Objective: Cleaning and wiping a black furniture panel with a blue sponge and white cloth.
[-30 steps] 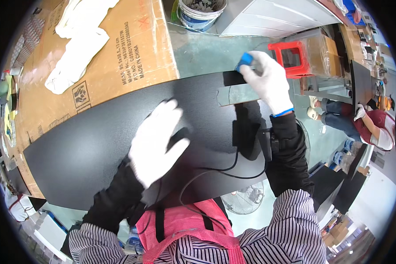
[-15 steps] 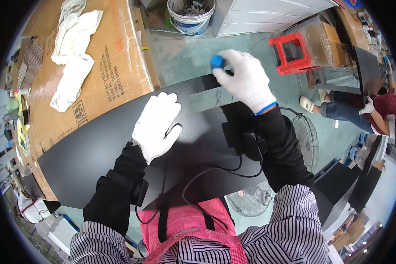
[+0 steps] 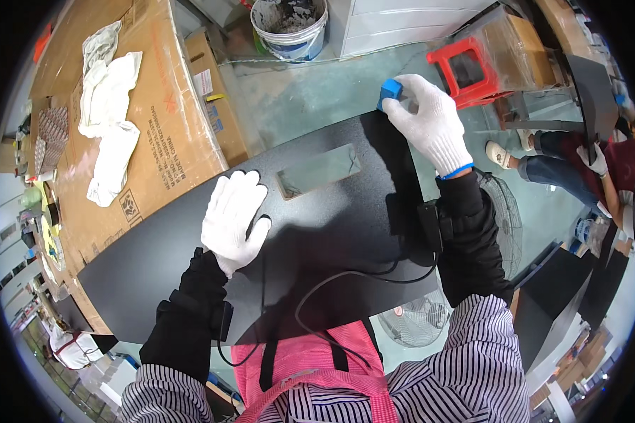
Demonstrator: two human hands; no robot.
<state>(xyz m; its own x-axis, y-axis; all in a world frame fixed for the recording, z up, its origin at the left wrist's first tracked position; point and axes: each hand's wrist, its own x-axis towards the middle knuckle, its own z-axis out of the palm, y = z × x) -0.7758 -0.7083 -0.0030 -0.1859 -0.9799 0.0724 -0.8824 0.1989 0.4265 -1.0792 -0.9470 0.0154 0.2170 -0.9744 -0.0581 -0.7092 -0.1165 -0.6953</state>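
The right grip [image 3: 432, 125] pinches a blue block [image 3: 389, 92] by its sides; it looks light. Under the left grip [image 3: 234, 220], spread flat, is a black board [image 3: 317, 225], likely stiff and slippery: hold its edges.

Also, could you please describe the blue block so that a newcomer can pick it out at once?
Find the large black board lying in front of the person. At its far right corner, the white-gloved right hand pinches a small blue block. Its bright blue sets it apart from the black board and the red stool beyond.
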